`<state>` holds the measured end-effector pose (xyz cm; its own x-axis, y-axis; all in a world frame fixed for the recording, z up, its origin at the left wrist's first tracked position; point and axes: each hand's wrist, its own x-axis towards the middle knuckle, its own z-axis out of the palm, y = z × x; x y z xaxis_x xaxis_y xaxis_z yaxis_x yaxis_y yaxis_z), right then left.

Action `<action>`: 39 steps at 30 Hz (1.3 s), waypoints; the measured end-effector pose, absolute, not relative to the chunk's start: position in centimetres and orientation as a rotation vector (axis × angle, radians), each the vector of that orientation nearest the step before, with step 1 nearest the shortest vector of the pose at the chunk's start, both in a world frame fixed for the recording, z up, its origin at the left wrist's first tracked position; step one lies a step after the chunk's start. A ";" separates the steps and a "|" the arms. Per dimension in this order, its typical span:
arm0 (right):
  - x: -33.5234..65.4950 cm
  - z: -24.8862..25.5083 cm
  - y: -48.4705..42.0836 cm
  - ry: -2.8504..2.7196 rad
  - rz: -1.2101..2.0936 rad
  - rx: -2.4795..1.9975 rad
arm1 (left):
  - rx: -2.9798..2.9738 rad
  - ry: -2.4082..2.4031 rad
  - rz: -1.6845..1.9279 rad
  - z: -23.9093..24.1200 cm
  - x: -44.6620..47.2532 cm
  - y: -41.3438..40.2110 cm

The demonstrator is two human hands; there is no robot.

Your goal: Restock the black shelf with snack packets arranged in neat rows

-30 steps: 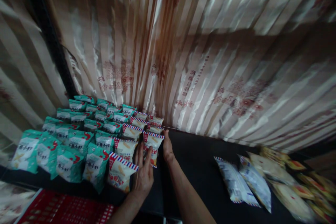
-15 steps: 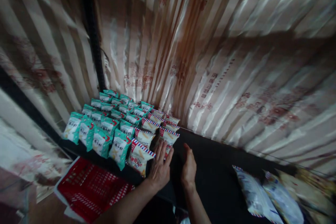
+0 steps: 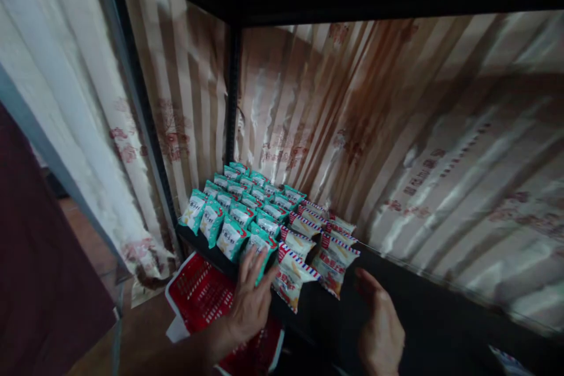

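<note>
My left hand (image 3: 251, 302) is in front of the shelf's near edge, fingers apart, with nothing in it. Its fingertips overlap the lower part of a teal snack bag (image 3: 259, 239); whether they touch it I cannot tell. Just right of those fingers stands a white snack bag with a striped top edge (image 3: 291, 282), and behind it another striped-top bag (image 3: 333, 267) leans back. My right hand (image 3: 381, 326), over the dark shelf (image 3: 337, 320), is open and empty, its palm turned to the left. Several rows of teal bags (image 3: 231, 238) fill the left corner.
A red plastic basket (image 3: 194, 285) sits below the shelf edge, partly behind my left hand. A dark metal post (image 3: 233, 88) and pleated curtains (image 3: 299, 111) enclose the shelf. One more bag (image 3: 506, 361) shows at the lower right edge.
The view has turned left, so the bags appear further right. My left hand has moved away from the striped-top bags toward the front teal bag. My hands are farther apart.
</note>
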<state>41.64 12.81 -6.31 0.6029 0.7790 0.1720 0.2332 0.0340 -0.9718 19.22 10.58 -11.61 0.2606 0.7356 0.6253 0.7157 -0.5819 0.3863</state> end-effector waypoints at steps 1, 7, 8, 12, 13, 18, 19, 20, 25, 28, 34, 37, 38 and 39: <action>40.6 -6.0 12.9 -0.911 0.537 -1.495 | 2.416 1.525 1.299 -11.5 17.7 11.5; 34.4 -4.3 13.7 -1.211 0.755 -1.422 | 1.991 1.980 1.576 -12.2 9.0 17.2; 33.3 -4.0 13.9 -1.272 0.801 -1.407 | 1.965 2.007 1.577 -12.5 7.8 17.8; 28.4 -2.7 15.0 -1.521 0.953 -1.350 | 2.035 2.020 1.490 -13.6 4.7 19.1; 27.1 -2.5 15.3 -1.567 0.995 -1.336 | 2.066 2.015 1.469 -13.8 4.3 19.2; 20.7 -2.3 16.3 -1.680 1.167 -1.237 | 2.183 2.016 1.429 -14.1 2.7 20.3; 19.5 -2.3 16.4 -1.694 1.188 -1.212 | 2.210 2.014 1.430 -14.1 2.3 20.6; 18.4 -2.3 16.5 -1.707 1.205 -1.192 | 2.237 2.011 1.431 -14.0 1.9 20.8; 13.9 -2.5 17.0 -1.721 1.259 -1.242 | 2.310 2.015 1.430 -14.0 0.1 21.8; 12.1 -2.8 17.8 -1.753 1.217 -1.270 | 2.329 2.015 1.431 -14.5 -0.6 22.2; 9.9 -4.2 19.4 -1.833 1.081 -1.334 | 2.355 2.068 1.371 -15.6 -1.3 23.2; 9.9 -4.2 19.3 -1.868 0.946 -1.389 | 2.356 2.075 1.358 -15.8 -1.3 23.3; 10.1 -3.9 19.3 -1.891 0.874 -1.403 | 2.370 2.056 1.352 -15.7 -1.3 23.2; 10.4 -3.6 19.3 -1.917 0.786 -1.411 | 2.387 2.030 1.343 -15.6 -1.3 23.1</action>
<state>10.42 19.28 -3.58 -0.2331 0.9630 0.1352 0.5907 0.2507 -0.7669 -1.27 23.07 -15.55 -0.0015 0.7151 0.6991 0.9232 -0.2676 0.2757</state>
